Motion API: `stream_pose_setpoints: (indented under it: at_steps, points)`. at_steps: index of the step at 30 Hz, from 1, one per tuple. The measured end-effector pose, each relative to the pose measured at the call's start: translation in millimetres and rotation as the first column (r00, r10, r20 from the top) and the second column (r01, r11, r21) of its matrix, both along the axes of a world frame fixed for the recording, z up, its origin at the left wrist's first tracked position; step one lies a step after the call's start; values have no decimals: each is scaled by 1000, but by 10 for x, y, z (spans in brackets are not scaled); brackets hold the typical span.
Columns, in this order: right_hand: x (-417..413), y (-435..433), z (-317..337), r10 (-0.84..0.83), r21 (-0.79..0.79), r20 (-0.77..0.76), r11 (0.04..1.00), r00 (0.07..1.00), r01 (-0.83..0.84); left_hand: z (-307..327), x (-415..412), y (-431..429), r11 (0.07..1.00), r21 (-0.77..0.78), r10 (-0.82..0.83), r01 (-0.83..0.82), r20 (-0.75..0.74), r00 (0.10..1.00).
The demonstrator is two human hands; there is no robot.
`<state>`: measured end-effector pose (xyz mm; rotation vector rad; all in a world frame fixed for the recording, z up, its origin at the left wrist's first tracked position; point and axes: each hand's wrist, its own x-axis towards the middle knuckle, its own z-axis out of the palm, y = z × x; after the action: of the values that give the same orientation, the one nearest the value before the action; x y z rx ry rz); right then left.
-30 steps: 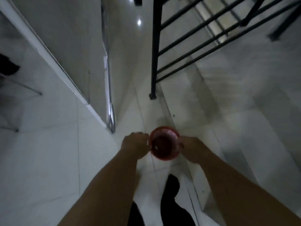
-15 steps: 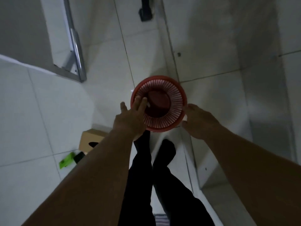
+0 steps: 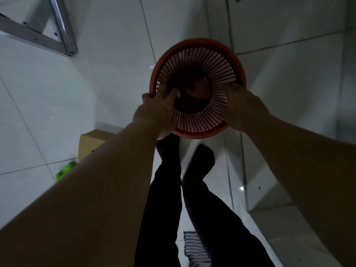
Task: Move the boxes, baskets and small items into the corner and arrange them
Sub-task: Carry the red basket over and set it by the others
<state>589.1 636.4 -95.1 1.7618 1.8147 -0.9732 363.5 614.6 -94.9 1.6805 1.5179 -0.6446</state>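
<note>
Head camera looks steeply down on a round red plastic basket with slatted walls and a solid rim, its open mouth facing up towards the lens. The basket sits between both hands over the white tiled floor, just ahead of the person's feet. Whether its base touches the tiles cannot be told from this angle. The bottom of the basket is dark and what lies there is unclear.

The left hand grips the rim on the basket's left side, its fingers curled over the edge and into the inside. The right hand holds the opposite side, its fingers hooked over the rim against the slats. Both bare forearms reach in from the bottom corners of the view.

Below the basket stand the person's legs in black trousers, with dark feet on the tiles. Left of the legs, partly hidden by the left forearm, a brown cardboard box rests on the floor, and a small bright green item lies just beside it. A grey metal frame crosses the floor's far left corner. A striped cloth shows between the legs at the near edge.
</note>
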Motion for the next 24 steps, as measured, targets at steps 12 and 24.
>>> stream_pose_setpoints:
  at_steps: [12, 24]
  points:
    - [-253, 345, 1964, 190, 117, 66, 973, 980, -196, 1829, -167, 215, 900, 387, 197, -199, 44, 979]
    - [-933, 326, 4722, 370, 506, 87, 783, 925, -360, 4596, -525, -312, 431, 686, 576, -587, 292, 764]
